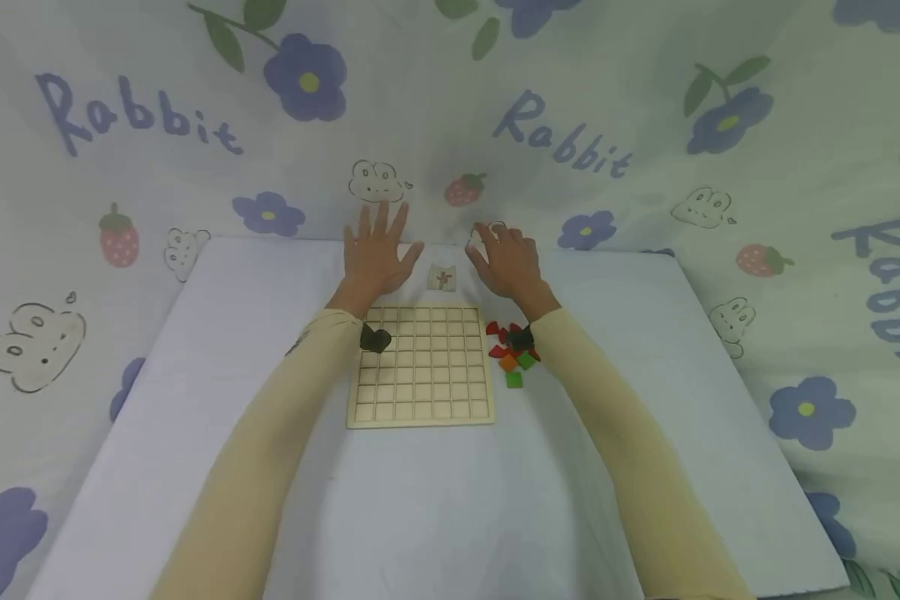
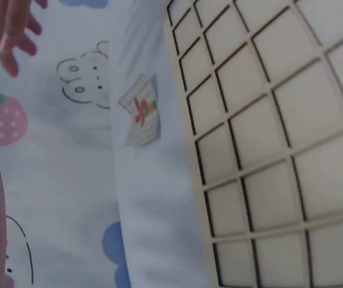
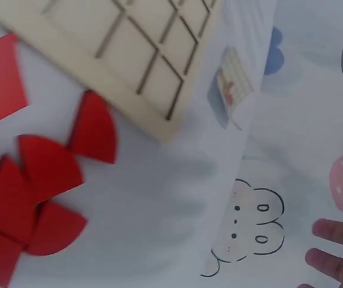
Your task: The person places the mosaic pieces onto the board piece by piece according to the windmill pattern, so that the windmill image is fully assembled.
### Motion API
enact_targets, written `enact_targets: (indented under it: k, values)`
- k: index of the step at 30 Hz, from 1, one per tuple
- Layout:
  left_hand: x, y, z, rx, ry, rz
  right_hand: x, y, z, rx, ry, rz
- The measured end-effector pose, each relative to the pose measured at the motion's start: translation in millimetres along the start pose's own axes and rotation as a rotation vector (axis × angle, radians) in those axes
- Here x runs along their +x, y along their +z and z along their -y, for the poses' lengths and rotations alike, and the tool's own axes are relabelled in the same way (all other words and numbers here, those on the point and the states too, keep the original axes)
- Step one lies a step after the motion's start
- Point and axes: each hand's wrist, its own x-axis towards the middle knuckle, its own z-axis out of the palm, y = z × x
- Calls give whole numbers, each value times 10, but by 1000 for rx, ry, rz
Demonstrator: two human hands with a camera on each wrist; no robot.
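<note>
A wooden grid board [image 1: 423, 367] lies on the white table, its squares bare. Beyond its far edge is a small creased paper card [image 1: 442, 278] with a red and green pattern, seen also as a card [image 2: 141, 111] in the left wrist view. My left hand [image 1: 377, 262], fingers spread, is to the card's left and holds nothing. On the card's other side, my right hand [image 1: 512, 262] has loosely bent, parted fingers and is also without any object. Red quarter-round pieces [image 3: 48, 168] lie by the board's right edge, with green pieces [image 1: 513, 380] and an orange piece [image 1: 508, 363].
A patterned cloth [image 1: 420, 100] with flowers, rabbits and strawberries hangs behind the table and shows at its sides. The white tabletop [image 1: 435, 508] extends around the board. A dark wrist camera [image 1: 376, 339] overhangs the board's far left corner; another [image 1: 521, 339] is above the red pieces.
</note>
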Motion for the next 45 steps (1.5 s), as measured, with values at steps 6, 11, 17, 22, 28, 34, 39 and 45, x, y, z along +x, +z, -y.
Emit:
enact_targets:
  k: [6, 11, 17, 22, 28, 34, 39, 45]
  values:
    - [-306, 21, 92, -20, 101, -14, -270, 136, -157, -26, -73, 50]
    - [-657, 144, 72, -14, 199, 25, -510, 317, -258, -27, -109, 187]
    - [-1091, 365, 88, -37, 264, 75, -726, 415, -297, 46, -165, 259]
    - [-1391, 499, 211, -56, 279, 136, -826, 393, -307, 70, -170, 291]
    - [-1632, 626, 379, -89, 284, 179, -857, 380, -308, 171, -145, 261]
    - [-1746, 701, 449, -128, 275, 148, -857, 370, -246, 370, -65, 198]
    - [-1783, 753, 456, -138, 255, 137, -836, 368, -74, 575, -90, 120]
    - [-1788, 762, 472, -135, 251, 124, -737, 427, 265, 790, -126, 109]
